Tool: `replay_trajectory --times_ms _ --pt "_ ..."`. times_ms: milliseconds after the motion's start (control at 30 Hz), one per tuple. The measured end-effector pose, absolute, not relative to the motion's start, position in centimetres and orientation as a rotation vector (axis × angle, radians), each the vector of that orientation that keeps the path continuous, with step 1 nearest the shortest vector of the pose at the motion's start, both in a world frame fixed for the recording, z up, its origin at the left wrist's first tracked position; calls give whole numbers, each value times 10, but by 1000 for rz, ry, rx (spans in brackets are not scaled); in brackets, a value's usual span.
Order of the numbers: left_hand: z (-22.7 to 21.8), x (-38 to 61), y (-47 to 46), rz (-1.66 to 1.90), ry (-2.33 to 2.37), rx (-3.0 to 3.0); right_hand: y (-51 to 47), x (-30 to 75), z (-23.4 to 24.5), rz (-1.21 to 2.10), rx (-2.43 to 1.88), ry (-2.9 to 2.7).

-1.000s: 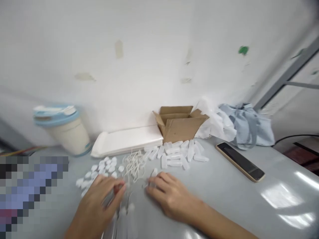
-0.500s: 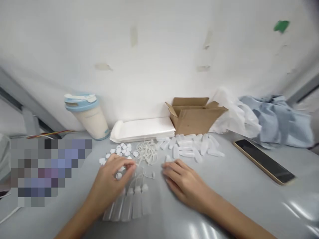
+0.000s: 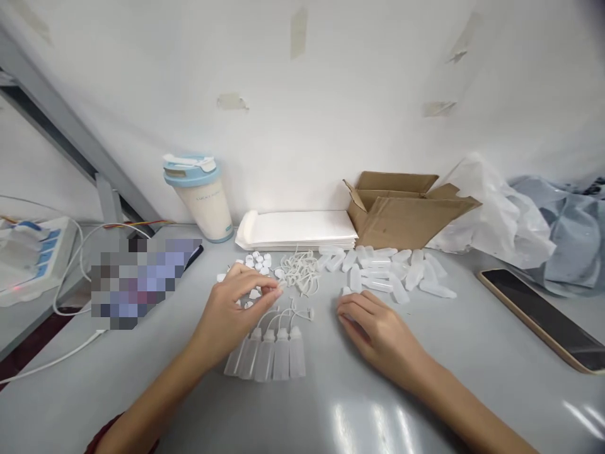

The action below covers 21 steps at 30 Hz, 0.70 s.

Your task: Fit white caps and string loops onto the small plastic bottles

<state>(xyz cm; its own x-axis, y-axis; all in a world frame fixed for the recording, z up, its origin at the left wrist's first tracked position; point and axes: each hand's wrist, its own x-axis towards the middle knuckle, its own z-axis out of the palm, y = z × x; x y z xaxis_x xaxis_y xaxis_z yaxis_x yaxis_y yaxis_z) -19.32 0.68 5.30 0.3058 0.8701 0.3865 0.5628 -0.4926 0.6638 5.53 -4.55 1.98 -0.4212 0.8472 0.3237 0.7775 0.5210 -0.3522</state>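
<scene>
My left hand point(image 3: 241, 299) has thumb and index finger pinched together beside a heap of white cord loops point(image 3: 300, 268); what lies between the fingertips is too small to make out. Under and behind it are scattered small white caps point(image 3: 259, 260). In front of it, a row of several translucent plastic bottles point(image 3: 282, 356) lies side by side, with thin white cords running from their necks. My right hand point(image 3: 373, 321) rests on the table with curled fingers closed around a translucent bottle point(image 3: 346, 291), of which only the end shows. Several loose bottles point(image 3: 378, 273) lie beyond it.
Along the wall stand a tumbler point(image 3: 203, 205), stacked white sleeves point(image 3: 302, 228), an open cardboard box point(image 3: 406, 221) and a white plastic bag point(image 3: 491, 214). A phone point(image 3: 543, 318) lies at right. At left are a pixelated item point(image 3: 146, 284), cables and a power strip point(image 3: 51, 252).
The camera view has shifted, so the whole scene sits further right and slightly higher. Both hands keep nearly the same poses, the left still pinched and the right still curled.
</scene>
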Motion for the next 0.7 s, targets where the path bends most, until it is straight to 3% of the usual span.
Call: replay_trajectory --times_ms 433,700 --pt "47 -184 2 1111 1209 2330 -42 76 8 -335 -1243 -2587" --pt "45 -168 -2 1582 995 2638 -40 84 9 27 -1435 -2304"
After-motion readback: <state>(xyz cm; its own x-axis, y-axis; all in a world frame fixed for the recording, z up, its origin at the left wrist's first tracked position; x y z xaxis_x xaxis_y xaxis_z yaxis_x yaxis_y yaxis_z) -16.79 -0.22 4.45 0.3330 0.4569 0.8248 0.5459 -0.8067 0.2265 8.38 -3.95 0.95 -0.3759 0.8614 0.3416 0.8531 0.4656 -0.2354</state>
